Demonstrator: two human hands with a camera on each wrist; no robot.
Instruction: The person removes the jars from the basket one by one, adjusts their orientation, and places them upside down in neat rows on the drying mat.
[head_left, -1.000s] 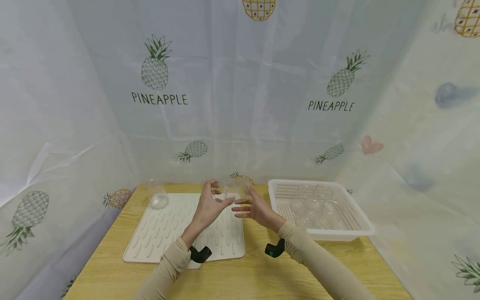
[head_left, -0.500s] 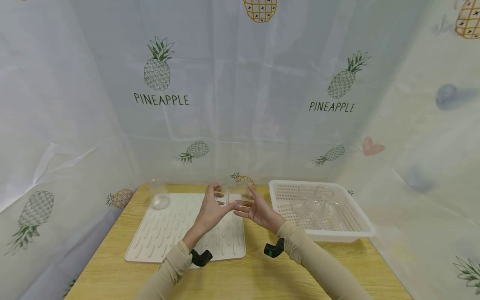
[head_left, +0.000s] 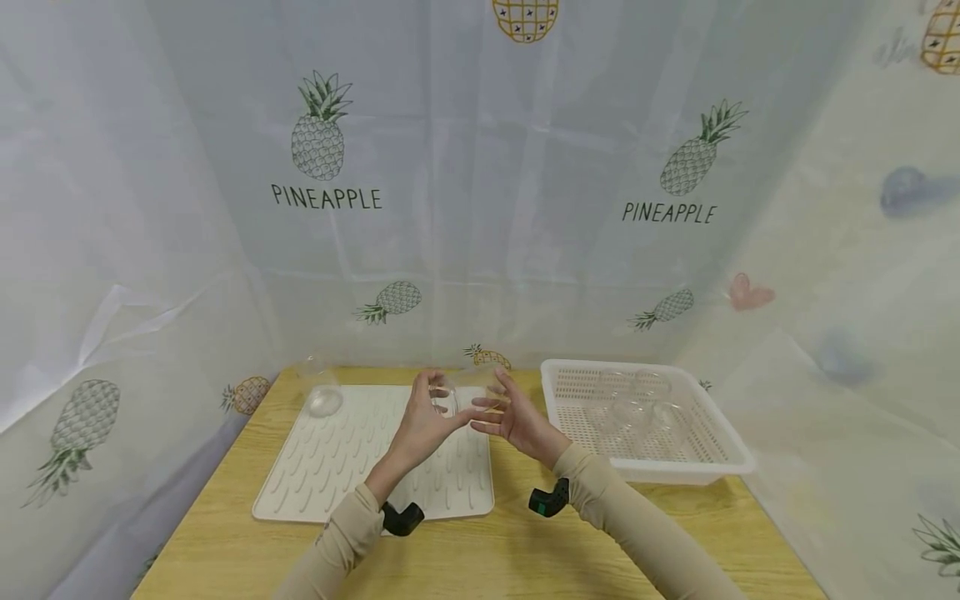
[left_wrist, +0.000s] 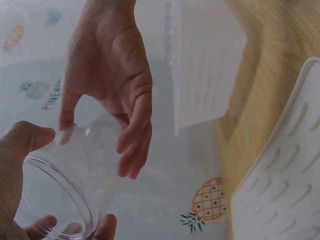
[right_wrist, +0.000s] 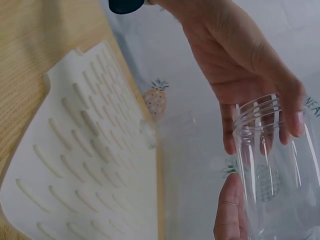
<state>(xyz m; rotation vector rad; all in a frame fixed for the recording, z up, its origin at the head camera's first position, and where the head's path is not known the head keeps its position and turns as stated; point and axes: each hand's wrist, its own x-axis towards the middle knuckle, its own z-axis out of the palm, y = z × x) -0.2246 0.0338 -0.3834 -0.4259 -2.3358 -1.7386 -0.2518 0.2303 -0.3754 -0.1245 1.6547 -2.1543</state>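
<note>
Both hands hold a clear, see-through jar point(head_left: 467, 387) on its side above the mat's back right part. In the right wrist view the jar point(right_wrist: 272, 185) shows a threaded neck. My left hand point(head_left: 422, 423) grips the neck end, thumb and fingers curled around it. At the base end, my right hand point(head_left: 527, 427) has its thumb and fingers to either side of the jar. Seen from the left wrist, the round mouth of the jar point(left_wrist: 90, 175) lies between the left thumb and fingers. Another clear jar point(head_left: 325, 402) stands at the back left corner of the ribbed white drying mat point(head_left: 360, 467).
A white perforated plastic basket point(head_left: 678, 472) with several clear jars point(head_left: 628, 412) in it stands on the right of the wooden table point(head_left: 480, 558). Pineapple-printed curtain point(head_left: 480, 250) hangs behind and along both sides, close to the table's edges.
The jar has tilted slightly between the hands, with its mouth a little lower. Both hands keep nearly the same place, and the head view has shifted slightly.
</note>
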